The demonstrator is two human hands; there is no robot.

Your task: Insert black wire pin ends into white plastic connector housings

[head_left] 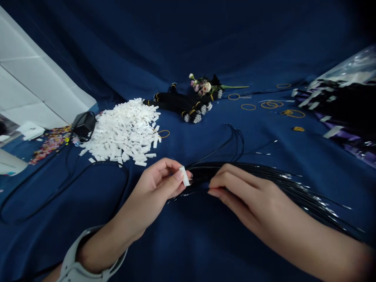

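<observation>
Between the thumb and fingers of my left hand [160, 182], a small white plastic connector housing [185, 176] is held tilted, its slotted edge facing right. A bundle of thin black wires [264, 169] with shiny metal ends lies behind both hands and fans out to the right. My right hand [245, 188] is closed in a pinch just right of the housing, in front of the bundle. Whatever sits between its fingertips is too small or hidden to make out. A few loose black wires [242, 141] curve up beyond the bundle.
At the left lies a heap of white connector housings [123, 129], near a black adapter [84, 124] with its cable. Behind are tied black cable bundles [176, 102] and artificial flowers [204, 87]. Rubber bands [272, 104] and bagged black wires [349, 105] are at the right.
</observation>
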